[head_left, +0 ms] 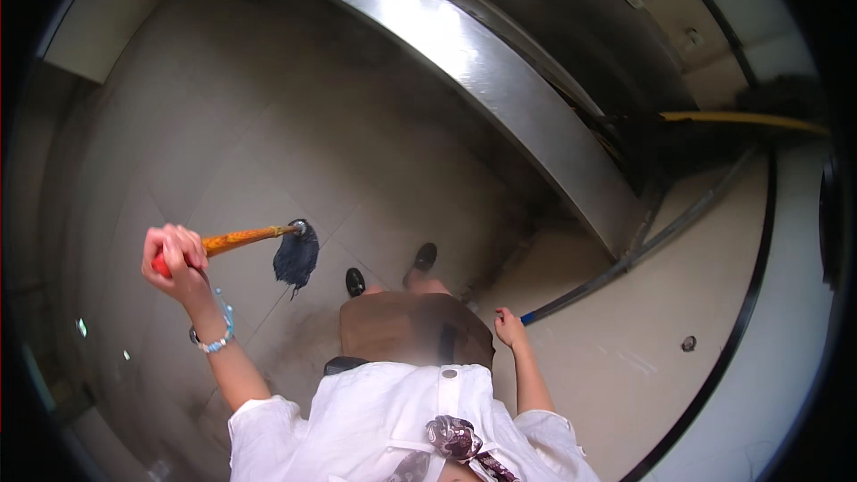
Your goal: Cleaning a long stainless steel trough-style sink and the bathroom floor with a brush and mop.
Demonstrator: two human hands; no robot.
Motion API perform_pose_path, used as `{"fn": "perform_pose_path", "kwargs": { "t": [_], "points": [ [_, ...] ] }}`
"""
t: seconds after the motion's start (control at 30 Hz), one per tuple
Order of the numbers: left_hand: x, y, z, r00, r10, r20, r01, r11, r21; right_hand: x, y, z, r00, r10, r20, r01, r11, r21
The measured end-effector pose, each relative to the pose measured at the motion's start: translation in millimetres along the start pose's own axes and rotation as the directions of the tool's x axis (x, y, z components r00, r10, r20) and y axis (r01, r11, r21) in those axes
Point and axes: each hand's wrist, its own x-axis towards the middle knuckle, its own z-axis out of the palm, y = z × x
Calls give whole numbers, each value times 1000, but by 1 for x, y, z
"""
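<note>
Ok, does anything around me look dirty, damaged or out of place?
Yes, possibly: dark, smudgy patches mark the pale floor tiles left of the brown garment, perhaps grime or shadow. Also, the orange handle of the mop in your left hand looks blotchy, as if worn.

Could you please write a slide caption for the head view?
Left hand grips an orange-handled mop with dark strands; right hand is beside the blue end of a long dark pole.
</note>
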Motion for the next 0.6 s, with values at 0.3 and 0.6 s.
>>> {"fn": "perform_pose_path", "kwargs": {
  "t": [0.3, 0.6],
  "points": [
    [-101, 90, -153, 986, 159, 44, -152, 980, -129, 0, -233, 101, 922, -318, 219, 327, 945, -2],
    [-84, 170, -161, 661, 352, 663, -13, 889, -459, -110, -473, 270, 513, -160, 844, -853, 18, 522]
  ]
}}
